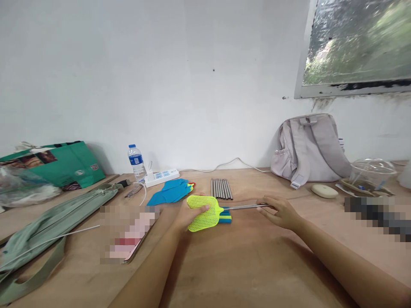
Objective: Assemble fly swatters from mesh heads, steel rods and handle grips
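Note:
A yellow-green perforated fly swatter head [203, 217] is gripped by my left hand [188, 216], its thumb lying across the mesh. From the head a thin metal rod [240, 207] runs right, and my right hand [281, 210] pinches its far end. Beneath the rod lie blue and yellow-green tube-like pieces [225, 219], partly hidden by the swatter head. Behind it, several metal rods [221, 189] lie side by side in a row. Blue swatter heads [170, 191] are stacked to the left, with yellow and red bits at their right end.
A power strip [162, 176] and water bottle [136, 160] stand near the wall. On the left are a green shopping bag [75, 164], a grey-green bag [61, 222] and a blurred pink item [135, 239]. A backpack [310, 149], pale oval object [324, 191] and clear plastic container [372, 173] occupy the right.

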Action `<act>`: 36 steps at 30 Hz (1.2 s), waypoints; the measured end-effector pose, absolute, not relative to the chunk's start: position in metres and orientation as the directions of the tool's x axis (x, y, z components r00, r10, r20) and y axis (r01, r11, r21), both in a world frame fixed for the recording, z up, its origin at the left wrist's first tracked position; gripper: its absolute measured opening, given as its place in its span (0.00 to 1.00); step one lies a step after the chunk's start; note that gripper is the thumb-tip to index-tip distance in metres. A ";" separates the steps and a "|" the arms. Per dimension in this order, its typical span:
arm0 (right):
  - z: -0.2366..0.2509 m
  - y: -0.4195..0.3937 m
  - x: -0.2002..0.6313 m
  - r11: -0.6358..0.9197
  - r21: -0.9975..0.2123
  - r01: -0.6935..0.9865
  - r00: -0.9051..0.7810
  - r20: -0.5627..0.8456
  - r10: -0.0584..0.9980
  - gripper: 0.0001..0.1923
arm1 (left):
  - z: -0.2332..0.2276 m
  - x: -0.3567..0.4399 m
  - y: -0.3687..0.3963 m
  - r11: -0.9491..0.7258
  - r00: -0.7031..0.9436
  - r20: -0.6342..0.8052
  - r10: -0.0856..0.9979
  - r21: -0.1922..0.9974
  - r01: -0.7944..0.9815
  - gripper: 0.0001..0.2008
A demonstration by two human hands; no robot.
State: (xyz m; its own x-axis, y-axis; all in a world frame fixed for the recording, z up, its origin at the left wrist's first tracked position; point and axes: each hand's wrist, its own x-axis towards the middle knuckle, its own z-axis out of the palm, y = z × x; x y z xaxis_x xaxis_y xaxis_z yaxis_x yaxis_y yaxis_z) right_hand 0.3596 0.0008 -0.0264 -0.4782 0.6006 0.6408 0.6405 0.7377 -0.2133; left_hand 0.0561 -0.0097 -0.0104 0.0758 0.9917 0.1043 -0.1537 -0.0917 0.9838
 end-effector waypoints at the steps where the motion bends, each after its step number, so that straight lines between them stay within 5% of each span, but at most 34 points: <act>1: -0.026 0.001 0.360 0.740 -0.233 0.631 -0.482 0.630 0.609 0.10 | -0.011 0.056 -0.010 -0.081 0.089 0.094 0.992 0.987 -0.139 0.24; 28: -0.032 0.003 0.341 0.564 -0.662 0.494 -0.481 0.332 0.811 0.21 | 0.008 0.060 -0.026 -0.350 0.075 0.343 0.936 0.892 0.285 0.16; 36: -0.026 -0.002 0.327 0.518 -0.686 0.511 -0.440 0.309 0.843 0.23 | 0.010 0.051 -0.022 -0.234 0.121 0.220 0.968 0.965 0.121 0.20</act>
State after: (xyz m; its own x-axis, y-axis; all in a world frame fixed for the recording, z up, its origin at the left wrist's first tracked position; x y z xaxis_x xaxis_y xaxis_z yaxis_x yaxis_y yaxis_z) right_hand 0.3273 -0.0017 -0.0264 -0.4399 0.8433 0.3089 0.5109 0.5178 -0.6861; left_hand 0.0511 -0.0221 0.0096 0.1211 0.9679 0.2201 0.1211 -0.2344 0.9646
